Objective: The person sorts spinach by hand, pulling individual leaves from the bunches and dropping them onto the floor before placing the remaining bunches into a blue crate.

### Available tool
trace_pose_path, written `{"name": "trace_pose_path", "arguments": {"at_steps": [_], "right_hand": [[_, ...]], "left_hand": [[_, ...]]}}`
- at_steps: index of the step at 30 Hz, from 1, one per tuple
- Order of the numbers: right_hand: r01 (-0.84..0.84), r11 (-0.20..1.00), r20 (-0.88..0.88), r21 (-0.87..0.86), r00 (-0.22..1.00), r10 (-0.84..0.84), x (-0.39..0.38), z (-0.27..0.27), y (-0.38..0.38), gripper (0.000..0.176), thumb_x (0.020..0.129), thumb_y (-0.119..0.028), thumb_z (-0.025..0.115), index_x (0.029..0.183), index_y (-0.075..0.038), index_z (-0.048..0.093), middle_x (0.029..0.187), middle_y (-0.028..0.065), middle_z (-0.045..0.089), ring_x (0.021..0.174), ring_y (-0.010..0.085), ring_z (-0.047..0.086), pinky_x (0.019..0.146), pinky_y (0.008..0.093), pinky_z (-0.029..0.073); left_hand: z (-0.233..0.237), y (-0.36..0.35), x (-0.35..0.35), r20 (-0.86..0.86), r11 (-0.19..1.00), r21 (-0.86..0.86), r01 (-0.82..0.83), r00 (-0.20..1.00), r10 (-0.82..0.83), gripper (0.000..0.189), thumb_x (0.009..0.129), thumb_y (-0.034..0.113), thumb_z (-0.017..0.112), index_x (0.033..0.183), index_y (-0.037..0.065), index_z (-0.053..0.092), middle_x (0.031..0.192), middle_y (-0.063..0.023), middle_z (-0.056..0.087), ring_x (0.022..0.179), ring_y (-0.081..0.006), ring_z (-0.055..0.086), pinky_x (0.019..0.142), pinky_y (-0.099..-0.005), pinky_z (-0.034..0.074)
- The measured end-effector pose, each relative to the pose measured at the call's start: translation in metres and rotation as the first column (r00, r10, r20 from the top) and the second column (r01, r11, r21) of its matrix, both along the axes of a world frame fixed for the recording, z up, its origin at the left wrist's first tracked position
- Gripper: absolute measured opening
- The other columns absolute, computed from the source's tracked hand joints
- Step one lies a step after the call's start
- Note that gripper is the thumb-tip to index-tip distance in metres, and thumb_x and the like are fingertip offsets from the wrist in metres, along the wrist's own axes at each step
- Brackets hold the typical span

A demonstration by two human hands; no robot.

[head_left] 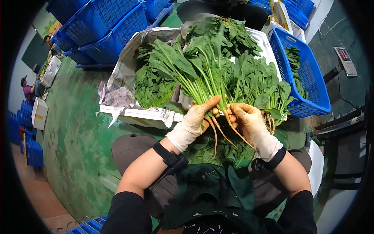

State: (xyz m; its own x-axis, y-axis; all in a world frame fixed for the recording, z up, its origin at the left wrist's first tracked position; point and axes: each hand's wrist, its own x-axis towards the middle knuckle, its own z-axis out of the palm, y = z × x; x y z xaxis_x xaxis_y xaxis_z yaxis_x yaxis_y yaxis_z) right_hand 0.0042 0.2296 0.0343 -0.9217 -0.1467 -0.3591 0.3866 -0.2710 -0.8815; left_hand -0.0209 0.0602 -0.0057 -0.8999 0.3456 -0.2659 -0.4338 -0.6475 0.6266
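Observation:
In a white glove, my left hand (195, 120) is wrapped round the stems of a bunch of leafy greens (191, 70), just above their orange roots. My right hand (251, 123), also gloved, pinches the root end of the greens right beside it, its thumb and fingers pressed together. Long thin roots hang down between the two hands. Behind them stands a white foam box (136, 113) lined with paper and plastic, with more leafy greens (154, 85) inside. Loose leaves (218, 150) lie on the floor below my hands.
On the right is a blue basket (307, 74) with greens, and beyond it a scale display (345, 61). Stacked blue crates (97, 27) stand at the upper left. A person in dark clothes (230, 11) is behind the box; others are far left.

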Motion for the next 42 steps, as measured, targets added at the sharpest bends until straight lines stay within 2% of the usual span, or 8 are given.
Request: {"name": "trace_pose_path", "arguments": {"at_steps": [4,6,12,20,26,31,37,42], "right_hand": [[-0.689,0.561,0.314,0.459,0.716,0.623,-0.003,0.046,0.007,0.035,0.084,-0.030,0.062,0.073,0.003,0.065,0.064,0.0076,0.063,0.046,0.0104,0.054,0.043,0.0232,0.043],[-0.303,0.584,0.034,0.753,0.905,0.425,-0.003,0.033,0.011,0.041,0.087,-0.033,0.056,0.070,0.003,0.064,0.058,0.0056,0.060,0.046,0.0111,0.053,0.045,0.0241,0.042],[0.048,0.716,-0.415,0.697,0.841,0.348,0.000,0.016,-0.010,0.030,0.078,-0.024,0.068,0.087,0.003,0.058,0.068,0.0030,0.061,0.059,0.0088,0.055,0.055,0.0237,0.045],[-0.047,0.993,0.137,0.104,0.990,0.032,-0.017,-0.026,0.011,0.037,0.084,-0.033,0.062,0.097,0.001,0.057,0.072,0.0043,0.061,0.054,0.0094,0.056,0.047,0.0194,0.044],[-0.142,0.963,0.036,-0.228,0.987,0.154,-0.009,-0.007,0.011,0.039,0.086,-0.034,0.058,0.103,0.001,0.056,0.074,0.0010,0.058,0.058,0.0102,0.055,0.052,0.0198,0.044],[-0.366,0.916,-0.005,-0.164,0.929,0.371,0.003,-0.011,0.005,0.041,0.088,-0.037,0.054,0.108,-0.002,0.056,0.079,0.0018,0.058,0.066,0.0106,0.056,0.063,0.0233,0.045],[-0.153,0.904,-0.191,0.399,0.950,0.245,0.003,-0.013,-0.001,0.027,0.083,-0.019,0.065,0.099,0.003,0.059,0.078,0.0026,0.061,0.066,0.0063,0.053,0.060,0.0196,0.044],[-0.094,0.939,-0.227,0.332,0.958,0.176,0.001,-0.010,-0.005,0.026,0.078,-0.013,0.069,0.095,0.005,0.059,0.078,0.0026,0.061,0.066,0.0060,0.054,0.062,0.0186,0.044]], "left_hand": [[0.019,-0.025,-0.009,-0.058,0.998,0.023,0.058,0.997,-0.056,0.022,0.086,0.017,0.060,0.099,-0.001,0.059,0.070,-0.0013,0.060,0.057,-0.0077,0.055,0.055,-0.0229,0.047],[0.030,-0.027,-0.006,-0.083,0.991,-0.132,0.006,0.996,-0.017,0.020,0.081,0.015,0.066,0.095,0.001,0.060,0.070,-0.0014,0.061,0.058,-0.0075,0.056,0.056,-0.0225,0.048],[0.037,0.004,0.011,-0.280,0.940,-0.265,-0.217,0.950,0.140,0.026,0.073,0.019,0.075,0.087,0.001,0.061,0.077,-0.0021,0.062,0.059,-0.0059,0.056,0.056,-0.0201,0.047],[0.005,0.000,-0.004,0.052,0.851,-0.465,-0.246,0.951,0.303,0.035,0.080,0.029,0.068,0.101,0.003,0.059,0.092,-0.0042,0.067,0.057,-0.0065,0.052,0.051,-0.0186,0.044],[-0.003,0.002,0.001,0.057,0.959,-0.239,-0.155,0.983,0.173,0.045,0.077,0.036,0.070,0.106,0.006,0.056,0.094,-0.0040,0.066,0.072,-0.0120,0.058,0.060,-0.0231,0.047],[-0.004,0.002,0.003,0.035,0.979,0.121,0.164,0.985,-0.169,0.044,0.084,0.031,0.060,0.117,0.004,0.051,0.105,-0.0098,0.059,0.088,-0.0220,0.061,0.074,-0.0373,0.054],[-0.006,0.002,0.005,-0.093,0.997,-0.082,-0.009,0.996,0.002,0.038,0.079,0.021,0.069,0.108,0.002,0.054,0.097,-0.0082,0.061,0.079,-0.0183,0.061,0.065,-0.0309,0.053],[-0.004,0.005,0.012,-0.144,0.992,-0.118,-0.054,0.989,0.036,0.032,0.075,0.018,0.073,0.099,0.002,0.059,0.091,-0.0057,0.063,0.074,-0.0134,0.060,0.062,-0.0243,0.049]]}}
